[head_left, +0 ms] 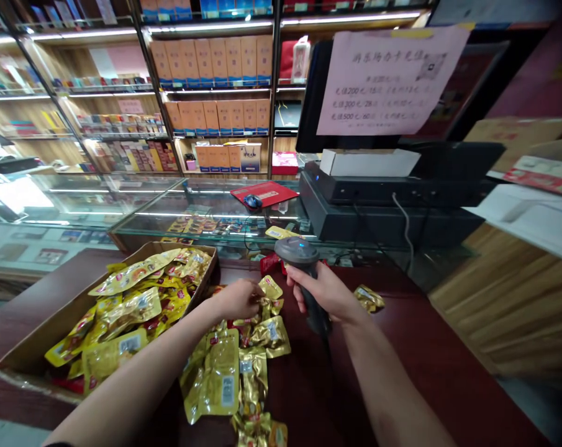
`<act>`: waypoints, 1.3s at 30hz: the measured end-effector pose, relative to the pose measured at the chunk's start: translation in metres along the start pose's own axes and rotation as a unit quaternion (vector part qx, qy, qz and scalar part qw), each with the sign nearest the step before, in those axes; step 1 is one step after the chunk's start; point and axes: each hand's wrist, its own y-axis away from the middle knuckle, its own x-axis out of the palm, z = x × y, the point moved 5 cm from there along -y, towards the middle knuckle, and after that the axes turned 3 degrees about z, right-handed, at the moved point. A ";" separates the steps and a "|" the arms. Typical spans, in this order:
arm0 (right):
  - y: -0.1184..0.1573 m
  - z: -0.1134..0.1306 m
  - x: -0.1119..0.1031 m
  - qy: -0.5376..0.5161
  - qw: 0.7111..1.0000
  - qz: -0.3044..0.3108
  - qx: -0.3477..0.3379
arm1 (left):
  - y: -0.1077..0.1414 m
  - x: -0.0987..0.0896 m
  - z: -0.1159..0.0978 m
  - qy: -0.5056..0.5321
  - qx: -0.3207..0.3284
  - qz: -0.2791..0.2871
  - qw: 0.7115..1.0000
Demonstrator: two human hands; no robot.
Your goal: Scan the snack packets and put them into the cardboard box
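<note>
My right hand [330, 292] is wrapped round the handle of a dark grey barcode scanner [297, 249], whose top shows a small blue light. Curled over a pile of gold snack packets [270, 333] on the counter, my left hand [241, 299] has its fingertips closed at the edge of one gold packet [270, 287]; the fingertips are partly hidden. Left of my left arm stands a shallow cardboard box [17, 366], heaped with yellow and gold packets [138, 313]. One gold packet [368, 298] lies apart, right of my right hand.
Beyond the dark red counter [392, 354] is a glass display case [159, 205], with a red mouse pad [274, 194] and a computer mouse [253, 201] on top. A monitor with a paper notice [383, 87] stands at right. Stocked shelves [215, 93] line the back wall.
</note>
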 end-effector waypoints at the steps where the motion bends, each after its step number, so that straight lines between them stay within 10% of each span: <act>1: 0.000 0.000 0.000 0.002 1.000 0.001 -0.002 | -0.001 -0.004 0.005 0.043 -0.019 -0.021 0.999; 4: -0.001 -0.001 0.001 0.014 1.000 0.000 -0.001 | -0.001 -0.015 0.026 0.217 -0.099 -0.067 0.969; 9: -0.002 -0.005 0.004 0.003 1.000 -0.009 0.020 | 0.004 -0.025 0.047 0.500 -0.188 -0.100 0.840; 17: -0.006 -0.017 0.015 0.017 0.999 0.018 0.048 | 0.005 -0.031 0.051 0.643 -0.205 -0.165 0.720; 39: -0.011 -0.027 0.051 0.014 0.997 0.053 0.060 | 0.007 -0.037 0.064 0.650 -0.208 -0.232 0.693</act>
